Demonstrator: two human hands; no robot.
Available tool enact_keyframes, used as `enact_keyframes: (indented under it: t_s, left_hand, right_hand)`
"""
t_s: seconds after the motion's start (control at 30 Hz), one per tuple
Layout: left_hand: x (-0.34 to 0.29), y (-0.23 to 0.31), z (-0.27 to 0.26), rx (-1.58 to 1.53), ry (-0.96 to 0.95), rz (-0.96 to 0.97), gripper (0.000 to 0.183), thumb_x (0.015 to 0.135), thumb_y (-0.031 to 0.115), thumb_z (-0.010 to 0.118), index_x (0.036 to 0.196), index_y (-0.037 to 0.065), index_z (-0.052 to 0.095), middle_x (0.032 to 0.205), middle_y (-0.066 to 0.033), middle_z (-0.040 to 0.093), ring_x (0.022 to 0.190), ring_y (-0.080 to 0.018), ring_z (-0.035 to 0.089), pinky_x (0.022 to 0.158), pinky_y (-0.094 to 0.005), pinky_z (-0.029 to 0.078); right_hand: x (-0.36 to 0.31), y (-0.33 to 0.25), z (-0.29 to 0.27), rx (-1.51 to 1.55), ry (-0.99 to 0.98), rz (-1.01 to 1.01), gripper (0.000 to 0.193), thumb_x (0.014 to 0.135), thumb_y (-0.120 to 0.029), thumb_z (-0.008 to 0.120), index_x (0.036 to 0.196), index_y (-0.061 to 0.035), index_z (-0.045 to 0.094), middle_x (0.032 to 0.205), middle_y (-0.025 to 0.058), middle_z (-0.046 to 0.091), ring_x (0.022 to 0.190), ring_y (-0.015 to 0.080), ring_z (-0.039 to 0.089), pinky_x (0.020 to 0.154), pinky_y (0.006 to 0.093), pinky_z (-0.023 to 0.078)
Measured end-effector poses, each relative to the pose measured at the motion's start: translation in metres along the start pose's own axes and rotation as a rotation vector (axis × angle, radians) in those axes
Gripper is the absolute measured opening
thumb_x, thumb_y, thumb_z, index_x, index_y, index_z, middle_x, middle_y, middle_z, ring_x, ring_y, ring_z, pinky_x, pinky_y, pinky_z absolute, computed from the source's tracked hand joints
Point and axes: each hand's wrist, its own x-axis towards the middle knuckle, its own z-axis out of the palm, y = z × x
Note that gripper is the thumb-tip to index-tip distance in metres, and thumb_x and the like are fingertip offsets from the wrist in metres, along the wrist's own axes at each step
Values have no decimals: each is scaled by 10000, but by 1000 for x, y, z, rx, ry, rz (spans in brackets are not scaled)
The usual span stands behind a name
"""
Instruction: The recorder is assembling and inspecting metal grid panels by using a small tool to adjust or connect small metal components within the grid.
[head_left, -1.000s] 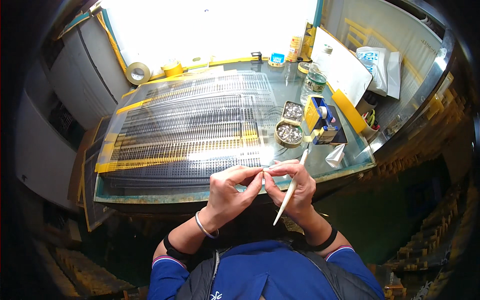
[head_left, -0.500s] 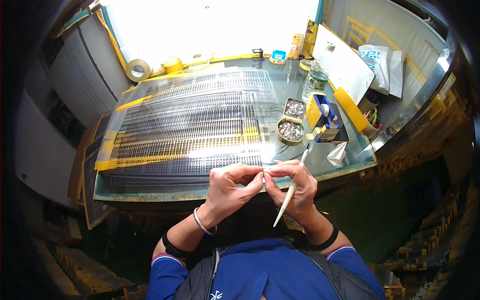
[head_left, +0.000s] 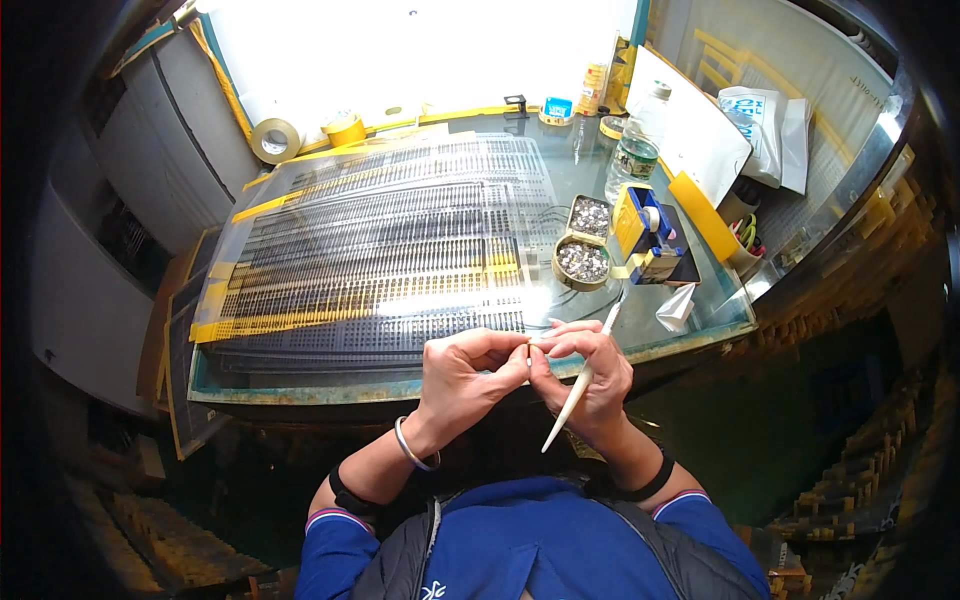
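My left hand and my right hand meet just over the table's front edge. Thumb and forefinger of each are pinched together, tip to tip. Something tiny and yellowish seems to be between them, too small to name. Across the fingers of my right hand lies a slim pen-like tool with a cream tapered handle; its thin upper end points away towards the table. Beyond my left hand, clear plastic sheets with rows of small dark marks lie stacked, with yellow tape strips on them.
Right of the sheets stand two open tins of small silvery pieces. Beside them are a blue tape dispenser, a clear bottle and a folded white paper. Tape rolls rest at the back left, below a bright panel.
Both hands stay pinched together in nearly the same place. The cream-handled tool has shifted slightly in my right hand, and the right fingers have curled a little.
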Motion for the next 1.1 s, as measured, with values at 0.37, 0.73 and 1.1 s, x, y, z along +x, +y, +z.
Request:
enact_keyframes:
  t_s: [0.37,0.73,1.1]
  left_hand:
    - [5,-2,-6,-449,-68,-245,161,894,62,626,978,-65,678,842,-119,696,682,-131,650,627,-250,557]
    - [4,-3,-15,-704,-153,-536,251,904,159,622,1046,-47,633,924,-114,677,726,-144,644,675,-252,550]
    - [-4,-19,-21,-678,-31,-509,193,872,121,608,965,-47,621,795,-115,648,585,-148,602,515,-218,502]
  right_hand:
    - [-3,-3,-1,372,41,393,208,757,28,727,856,-51,562,825,86,674,792,159,663,783,319,537]
    - [-18,31,-78,94,468,391,184,821,51,679,940,-9,552,907,115,671,844,139,655,797,266,533]
    - [-86,91,-194,-703,660,502,213,782,-38,742,927,-4,590,809,81,676,771,137,645,728,273,498]
